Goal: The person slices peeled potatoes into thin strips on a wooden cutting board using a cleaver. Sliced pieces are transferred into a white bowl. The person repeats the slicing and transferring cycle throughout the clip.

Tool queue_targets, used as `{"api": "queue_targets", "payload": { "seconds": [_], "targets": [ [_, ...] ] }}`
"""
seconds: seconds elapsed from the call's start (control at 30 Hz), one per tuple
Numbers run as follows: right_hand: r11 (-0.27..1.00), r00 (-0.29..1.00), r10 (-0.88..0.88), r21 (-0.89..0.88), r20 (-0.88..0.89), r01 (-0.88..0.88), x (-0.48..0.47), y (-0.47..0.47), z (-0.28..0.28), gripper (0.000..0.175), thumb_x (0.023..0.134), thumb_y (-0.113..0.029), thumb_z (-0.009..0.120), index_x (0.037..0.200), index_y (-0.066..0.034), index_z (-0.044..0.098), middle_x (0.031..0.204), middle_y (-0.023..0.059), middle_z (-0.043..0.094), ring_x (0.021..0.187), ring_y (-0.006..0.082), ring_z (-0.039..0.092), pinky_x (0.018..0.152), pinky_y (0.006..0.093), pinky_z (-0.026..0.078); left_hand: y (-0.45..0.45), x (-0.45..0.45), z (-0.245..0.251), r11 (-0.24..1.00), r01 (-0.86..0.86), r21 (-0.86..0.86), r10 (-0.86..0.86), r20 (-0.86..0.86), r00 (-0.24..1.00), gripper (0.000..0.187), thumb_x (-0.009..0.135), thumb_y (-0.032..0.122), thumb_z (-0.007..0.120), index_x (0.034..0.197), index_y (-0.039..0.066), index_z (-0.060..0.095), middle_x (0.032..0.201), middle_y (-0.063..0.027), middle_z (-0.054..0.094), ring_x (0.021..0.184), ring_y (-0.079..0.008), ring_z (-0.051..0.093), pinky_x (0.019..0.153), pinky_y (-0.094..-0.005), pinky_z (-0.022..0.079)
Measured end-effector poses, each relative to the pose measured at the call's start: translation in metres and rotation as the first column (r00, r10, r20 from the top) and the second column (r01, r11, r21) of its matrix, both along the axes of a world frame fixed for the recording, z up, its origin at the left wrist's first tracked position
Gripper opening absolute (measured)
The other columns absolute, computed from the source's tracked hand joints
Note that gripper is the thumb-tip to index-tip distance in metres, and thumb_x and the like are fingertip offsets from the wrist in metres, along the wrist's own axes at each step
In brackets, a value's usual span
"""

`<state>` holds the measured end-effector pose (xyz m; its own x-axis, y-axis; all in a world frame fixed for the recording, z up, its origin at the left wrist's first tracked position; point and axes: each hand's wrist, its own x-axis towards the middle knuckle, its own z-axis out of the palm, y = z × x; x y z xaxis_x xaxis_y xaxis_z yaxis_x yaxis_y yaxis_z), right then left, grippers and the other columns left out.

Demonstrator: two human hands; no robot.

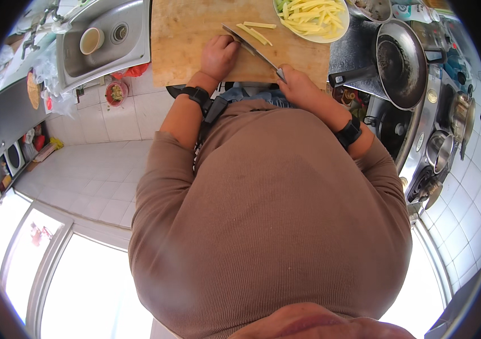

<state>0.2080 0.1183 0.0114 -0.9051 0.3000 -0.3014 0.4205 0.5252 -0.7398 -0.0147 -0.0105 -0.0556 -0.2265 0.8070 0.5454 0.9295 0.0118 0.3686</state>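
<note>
My right hand (299, 85) grips the handle of a kitchen knife (261, 57), its blade slanting up and left across a wooden cutting board (177, 46). Beside the blade rests my left hand (220, 54), its fingers curled down against the board. Whatever lies under those fingers is hidden. A thin pale strip (247, 50) shows along the near side of the blade. Just beyond the knife lie several cut yellow vegetable sticks (259, 35), perhaps potato. A white plate (345, 30) at the board's far right holds a heap of yellow sticks (308, 17) with some green pieces (282, 6).
Left of the board is a steel sink (69, 70) with a pale bowl (91, 41) in it. A frying pan (401, 63) stands at the right, its handle pointing towards the board. Pots (439, 148) line the right side. A pink container of scraps (116, 93) sits lower left.
</note>
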Motion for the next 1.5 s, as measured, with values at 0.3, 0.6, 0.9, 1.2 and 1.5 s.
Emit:
{"api": "queue_targets", "payload": {
  "seconds": [0.3, 0.6, 0.9, 1.2, 1.5],
  "targets": [
    [0.963, 0.997, 0.045, 0.269, -0.062, -0.027, 0.025, 0.003, 0.035, 0.02, 0.088, -0.006, 0.055, 0.105, 0.0003, 0.049, 0.091, 0.0267, 0.062, 0.082, 0.0449, 0.063, 0.07, 0.0519, 0.05, 0.004, -0.002, -0.013, 0.993, 0.012, -0.114, -0.013, -0.005, 1.0, 0.016, 0.076, 0.009, 0.07, 0.091, 0.006, 0.066, 0.101, -0.0138, 0.064, 0.088, -0.0363, 0.059, 0.074, -0.042, 0.049],
    [0.973, 0.945, -0.196, -0.173, -0.261, 0.154, 0.038, 0.01, 0.075, 0.03, 0.09, -0.015, 0.061, 0.115, -0.0007, 0.052, 0.09, 0.0209, 0.063, 0.078, 0.038, 0.063, 0.071, 0.0424, 0.05, 0.035, -0.01, 0.04, 0.99, 0.052, 0.132, -0.086, 0.851, -0.518, 0.029, 0.093, 0.014, 0.054, 0.12, 0.002, 0.058, 0.117, -0.0086, 0.065, 0.106, -0.0286, 0.061, 0.092, -0.0414, 0.048],
    [0.664, 0.868, -0.492, -0.67, -0.059, 0.331, 0.053, 0.026, 0.071, 0.021, 0.092, -0.016, 0.062, 0.101, -0.0015, 0.052, 0.065, 0.0027, 0.054, 0.05, 0.0087, 0.053, 0.044, 0.0256, 0.045, 0.097, 0.04, 0.078, 0.927, 0.093, 0.363, -0.222, 0.73, -0.646, 0.026, 0.098, 0.014, 0.047, 0.12, 0.004, 0.056, 0.119, -0.0082, 0.064, 0.112, -0.0244, 0.059, 0.099, -0.044, 0.044],
    [0.524, 0.652, -0.75, -0.698, -0.108, 0.488, 0.098, 0.045, 0.074, 0.028, 0.093, -0.015, 0.062, 0.113, 0.0019, 0.052, 0.063, 0.0019, 0.053, 0.049, 0.0083, 0.05, 0.044, 0.0253, 0.044, 0.18, 0.045, 0.079, 0.976, 0.201, -0.081, 0.009, 0.942, 0.336, 0.021, 0.097, 0.005, 0.051, 0.117, 0.0, 0.056, 0.104, -0.0108, 0.065, 0.091, -0.0164, 0.064, 0.077, -0.0291, 0.051],
    [0.369, 0.463, -0.882, -0.738, -0.087, 0.565, 0.151, 0.053, 0.082, 0.023, 0.093, -0.011, 0.062, 0.109, 0.0031, 0.052, 0.064, 0.0014, 0.053, 0.051, 0.0069, 0.049, 0.044, 0.0234, 0.042, 0.227, 0.065, 0.075, 0.98, 0.128, -0.156, -0.171, -0.309, 0.936, 0.035, 0.076, 0.004, 0.062, 0.109, 0.013, 0.069, 0.112, -0.0085, 0.06, 0.112, -0.0293, 0.053, 0.097, -0.0514, 0.034]
  ]
}}
